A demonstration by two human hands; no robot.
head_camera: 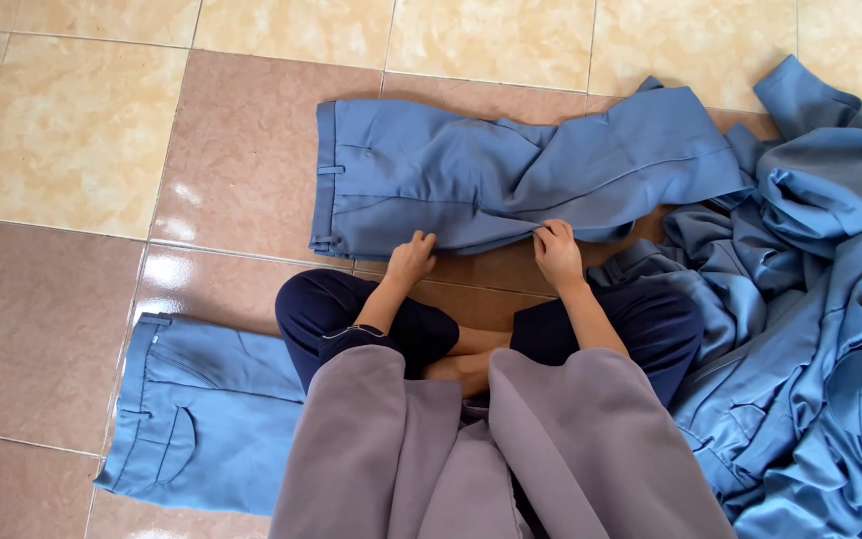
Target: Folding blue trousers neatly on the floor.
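1. A pair of blue trousers (511, 175) lies flat on the tiled floor (72, 150) straight ahead of the seated person, waistband to the left and legs running off to the right, the cloth rumpled about the middle.
2. The left hand (411, 258) rests on the near edge of the trousers below the seat, fingers curled down onto the fabric; whether they pinch it cannot be told.
3. The right hand (557, 252) is at the same near edge further right, fingertips pressed together and pinching the hem of the cloth.
4. Both hands are apart from each other, each touching the trousers.
5. The person sits cross-legged in dark navy trousers, with long grey sleeves (591, 439) covering the arms.
6. A second pair of lighter blue trousers (202, 409) lies on the floor at the person's left, partly under the knee.
7. A heap of blue garments (810, 329) is piled at the right, touching the legs of the flat trousers.
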